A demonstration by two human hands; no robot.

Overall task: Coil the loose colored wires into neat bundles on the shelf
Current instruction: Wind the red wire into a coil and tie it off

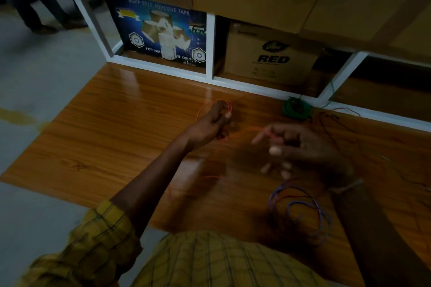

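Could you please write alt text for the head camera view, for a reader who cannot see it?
A person's left hand holds a loop of thin orange wire above a wooden shelf, while the blurred right hand pinches the same wire. A coiled green wire lies behind, loose purple wire in front, cardboard boxes beyond.

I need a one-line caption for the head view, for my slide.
Left hand and right hand coil an orange wire above the wooden shelf; green bundle behind, loose purple wire in front.
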